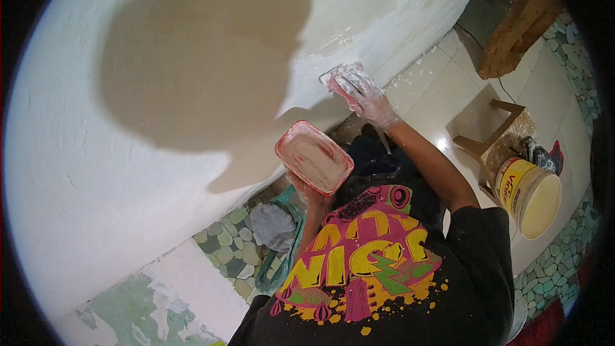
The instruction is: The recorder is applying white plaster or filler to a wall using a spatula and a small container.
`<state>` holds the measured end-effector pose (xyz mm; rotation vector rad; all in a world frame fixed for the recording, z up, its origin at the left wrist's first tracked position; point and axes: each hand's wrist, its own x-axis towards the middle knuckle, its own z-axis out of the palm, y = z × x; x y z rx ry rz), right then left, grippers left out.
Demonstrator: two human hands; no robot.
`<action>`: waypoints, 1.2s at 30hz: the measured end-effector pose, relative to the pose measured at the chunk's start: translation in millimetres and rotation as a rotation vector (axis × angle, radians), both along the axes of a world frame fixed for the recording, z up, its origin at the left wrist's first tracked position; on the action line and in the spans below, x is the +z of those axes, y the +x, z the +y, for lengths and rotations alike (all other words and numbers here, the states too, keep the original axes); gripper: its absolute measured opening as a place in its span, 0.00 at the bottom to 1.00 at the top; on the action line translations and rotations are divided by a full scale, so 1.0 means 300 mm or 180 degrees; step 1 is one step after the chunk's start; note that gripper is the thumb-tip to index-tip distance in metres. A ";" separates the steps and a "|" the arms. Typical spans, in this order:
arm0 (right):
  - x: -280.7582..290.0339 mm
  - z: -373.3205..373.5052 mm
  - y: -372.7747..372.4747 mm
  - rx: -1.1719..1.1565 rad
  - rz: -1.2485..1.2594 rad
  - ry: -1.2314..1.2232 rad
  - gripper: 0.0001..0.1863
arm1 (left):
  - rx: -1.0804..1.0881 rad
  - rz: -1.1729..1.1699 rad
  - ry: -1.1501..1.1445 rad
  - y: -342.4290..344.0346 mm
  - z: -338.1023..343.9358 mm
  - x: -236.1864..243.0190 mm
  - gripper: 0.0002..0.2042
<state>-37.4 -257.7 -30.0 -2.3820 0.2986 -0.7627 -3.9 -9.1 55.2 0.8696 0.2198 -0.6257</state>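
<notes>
My left hand (pixel 310 193) grips a shallow red rectangular tub (pixel 314 157) from beneath its near side. Wet whitish putty coats the inside of the tub, which is held up in front of my chest. Farther ahead, my right hand (pixel 365 99), smeared with white putty, is closed around a putty scraper (pixel 330 75). Only a thin edge and a pinkish part of the scraper show; my fingers hide the rest. Its edge is at the white wall (pixel 211 176), by a rough patch of putty.
On the right stands a small wooden stool (pixel 506 138), with a yellow-and-white bucket (pixel 539 202) beside it. A thick wooden piece (pixel 520 25) is at the upper right. Below the tub lie a grey bundle (pixel 273 225) and a curved green object (pixel 277 277). Putty specks dot the tiles.
</notes>
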 end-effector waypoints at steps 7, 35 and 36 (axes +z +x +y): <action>0.164 -0.056 -0.053 -0.0648 -0.1747 0.4424 0.21 | -0.0167 -0.0053 -0.0148 0.052 0.046 -0.051 0.34; 0.366 0.001 0.097 -0.1961 -0.1844 0.2872 0.14 | -0.0361 -0.0084 -0.0385 0.125 0.180 0.068 0.31; 0.373 0.052 0.107 -0.1929 -0.1699 0.3098 0.15 | -0.0232 -0.0311 -0.0236 0.126 0.194 0.065 0.30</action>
